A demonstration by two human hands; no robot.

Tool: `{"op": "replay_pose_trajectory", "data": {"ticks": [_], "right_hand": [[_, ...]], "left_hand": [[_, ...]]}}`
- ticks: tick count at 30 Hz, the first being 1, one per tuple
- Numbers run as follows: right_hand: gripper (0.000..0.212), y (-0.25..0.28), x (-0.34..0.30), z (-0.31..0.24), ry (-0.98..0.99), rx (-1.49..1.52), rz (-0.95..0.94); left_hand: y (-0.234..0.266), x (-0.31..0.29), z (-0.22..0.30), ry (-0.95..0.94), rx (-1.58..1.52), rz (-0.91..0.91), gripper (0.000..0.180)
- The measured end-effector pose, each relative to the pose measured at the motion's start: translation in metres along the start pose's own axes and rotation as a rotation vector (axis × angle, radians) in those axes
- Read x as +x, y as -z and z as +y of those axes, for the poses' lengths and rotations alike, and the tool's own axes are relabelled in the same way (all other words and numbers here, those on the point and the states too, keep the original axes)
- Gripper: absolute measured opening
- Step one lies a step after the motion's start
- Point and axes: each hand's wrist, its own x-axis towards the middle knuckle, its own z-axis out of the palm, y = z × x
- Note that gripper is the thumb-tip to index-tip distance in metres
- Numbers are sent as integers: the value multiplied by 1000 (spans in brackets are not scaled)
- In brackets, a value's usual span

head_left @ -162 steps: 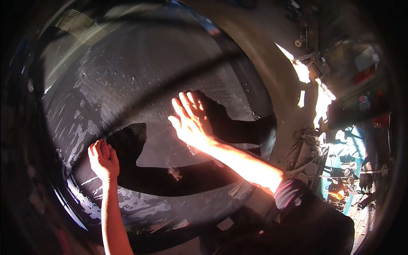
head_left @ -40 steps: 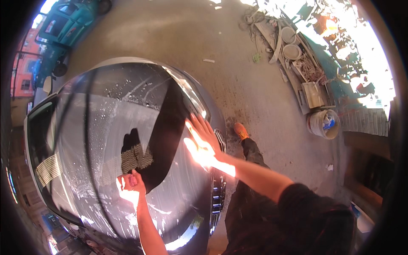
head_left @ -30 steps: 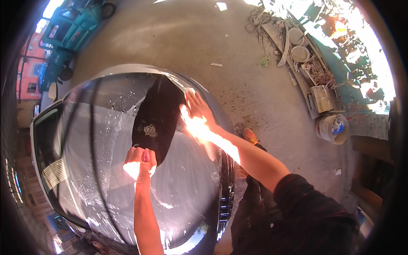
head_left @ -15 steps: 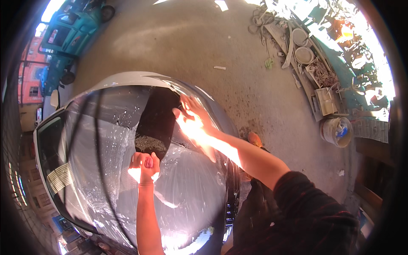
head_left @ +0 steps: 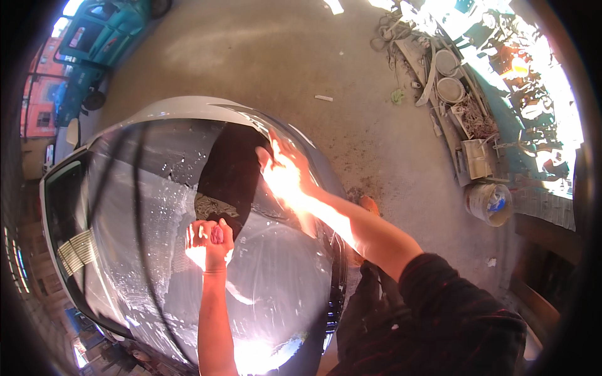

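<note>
The grey hood (head_left: 276,269) of a car lies in front of me, its surface wet with streaks, wrinkles and droplets, as if a clear film lay over it. Above the hood's middle, my left hand (head_left: 210,241) is closed in a fist; what it grips, if anything, is hidden. A dark patch (head_left: 229,163) with a patterned lower part stretches between my hands; whether it is a reflection or a thing, I cannot tell. Along the hood's right-hand edge my right hand (head_left: 285,172) lies with fingers stretched out and thumb apart, partly bleached by sunlight.
The car's windshield (head_left: 69,219) is at the left, near a mirror (head_left: 73,133). A teal truck (head_left: 94,44) stands at far left. On the right are scrap boards with round lids (head_left: 450,89), a tray (head_left: 478,158) and a bucket (head_left: 492,203). My orange shoe (head_left: 369,203) is beside the car.
The view has shifted slightly, so the car sits a little further left and higher. My two hands keep nearly the same places and poses on the hood.
</note>
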Motion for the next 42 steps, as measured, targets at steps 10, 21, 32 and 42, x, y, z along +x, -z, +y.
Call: {"op": "replay_pose_trajectory", "data": {"ticks": [10, 21, 32, 42], "right_hand": [[72, 3, 12, 3, -487, 111, -375], [85, 84, -83, -11, -439, 76, -596], [76, -3, 28, -19, -302, 4, -478], [91, -111, 166, 0, -197, -119, -604]], "left_hand": [[3, 1, 2, 16, -18, -37, 27], [11, -4, 2, 66, 42, -76, 22], [24, -1, 2, 136, 40, -186, 25], [12, 9, 9, 141, -24, -109, 25]]}}
